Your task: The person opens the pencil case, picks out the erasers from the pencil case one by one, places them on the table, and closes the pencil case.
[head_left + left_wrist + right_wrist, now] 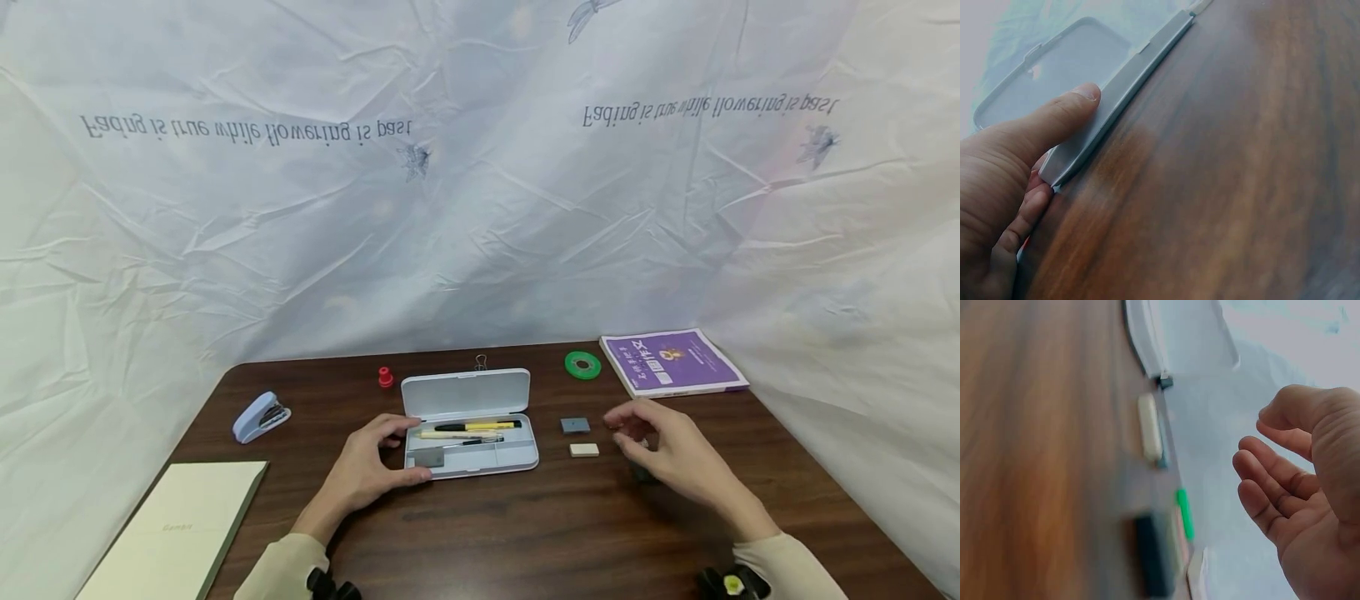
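An open white pencil case [472,472] lies on the table with its lid [465,395] raised at the back. Inside are a yellow-and-black pen [487,426], other slim writing tools and a grey square piece [429,457]. My left hand [367,467] grips the case's left end, the thumb [1066,115] along its front wall. My right hand [667,450] hovers right of the case, fingers loosely bent and holding nothing. Near it lie a white eraser [584,450] and a blue-grey square piece [575,425]. A dark block [1152,556] sits below that hand, mostly hidden in the head view.
Along the back are a red stamp-like piece [386,377], a wire clip [481,362], a green tape roll [582,365] and a purple book [675,363]. To the left are a light-blue stapler [259,418] and a cream notebook [176,525]. A cloth hangs behind the table.
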{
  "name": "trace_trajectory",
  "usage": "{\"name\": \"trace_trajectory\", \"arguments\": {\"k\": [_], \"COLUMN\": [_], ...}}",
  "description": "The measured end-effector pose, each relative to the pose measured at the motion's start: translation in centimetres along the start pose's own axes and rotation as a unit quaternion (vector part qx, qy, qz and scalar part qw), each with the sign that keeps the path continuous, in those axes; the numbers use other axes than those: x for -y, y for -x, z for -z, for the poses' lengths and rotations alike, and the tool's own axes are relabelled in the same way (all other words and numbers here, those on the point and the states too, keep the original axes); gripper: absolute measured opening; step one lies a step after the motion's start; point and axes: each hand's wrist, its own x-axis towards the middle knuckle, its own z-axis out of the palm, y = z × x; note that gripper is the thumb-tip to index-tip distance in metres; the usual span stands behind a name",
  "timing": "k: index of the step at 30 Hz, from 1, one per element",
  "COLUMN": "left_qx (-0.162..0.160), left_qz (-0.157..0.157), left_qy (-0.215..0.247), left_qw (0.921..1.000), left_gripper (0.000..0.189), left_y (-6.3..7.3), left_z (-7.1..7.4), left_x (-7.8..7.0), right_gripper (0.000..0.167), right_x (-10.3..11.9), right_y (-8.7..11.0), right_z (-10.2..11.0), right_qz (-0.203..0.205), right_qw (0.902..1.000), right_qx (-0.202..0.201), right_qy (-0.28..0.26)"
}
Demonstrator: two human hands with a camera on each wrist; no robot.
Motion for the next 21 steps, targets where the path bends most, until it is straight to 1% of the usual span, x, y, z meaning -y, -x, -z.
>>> {"name": "trace_trajectory", "arguments": {"k": [8,10,13,17,21], "left_qx": [0.003,0.002,0.001,0.001,0.002], "left_qz": [0.005,0.004,0.001,0.002,0.006], "left_qy": [-0.001,-0.001,0.0,0.003,0.006], "left_qw": [1.0,1.0,1.0,1.0,1.0], "left_gripper": [0.079,0.079,0.079,0.08,0.081], "left_y": [0.0,0.0,0.0,0.1,0.1], "left_z": [0.1,0.0,0.0,-0.1,0.0], "left_x": [0.0,0.1,0.1,0.0,0.0], "right_gripper": [0.029,0.031,0.032,0.032,0.031], "right_x": [3.0,3.9,5.2,6.5,7.6], "right_y": [-4.3,-5.3,-6.8,-8.3,-9.4], "right_z": [-2.7,-3.5,-5.0,-6.8,-8.3], "right_qz": [0.031,0.038,0.059,0.083,0.086], "right_qw": [0.9974,0.9955,0.9922,0.989,0.9882], "right_qx": [0.032,0.041,0.047,0.056,0.067], "right_qy": [-0.056,-0.077,-0.1,-0.109,-0.108]}}
